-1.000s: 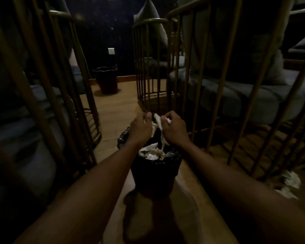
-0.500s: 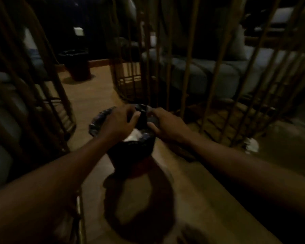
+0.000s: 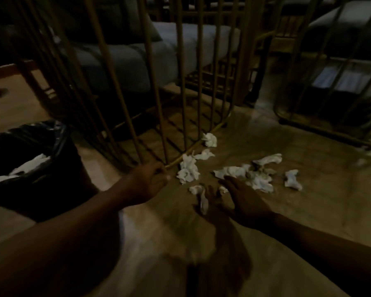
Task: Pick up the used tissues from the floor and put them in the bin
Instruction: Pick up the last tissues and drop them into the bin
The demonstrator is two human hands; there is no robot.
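Tissues remain scattered on the wooden floor ahead of me, in a loose cluster just outside the base ring of the rattan chair. I count roughly eight crumpled pieces: one wad against the chair's base ring, a pair below it, a spread of flatter sheets in the middle, one piece off to the right, and a small twisted strip nearest me. A faint pale shape lies further right near a second chair frame (too blurred to identify).

Status of the task, as I judge it: partly complete. The bin, lined with a dark bag, stands at lower left, well apart from the cluster, and white tissue already shows inside it. Everything in the floor cluster is still to be collected, so I estimate several more trips or handfuls.

My right hand hovers low over the near edge of the cluster with fingers spread and released, holding nothing; whether they touch the sheets I cannot tell. My left hand is beside the chair's base ring, fingers loosely curled, apparently empty, though the dim light leaves this uncertain.
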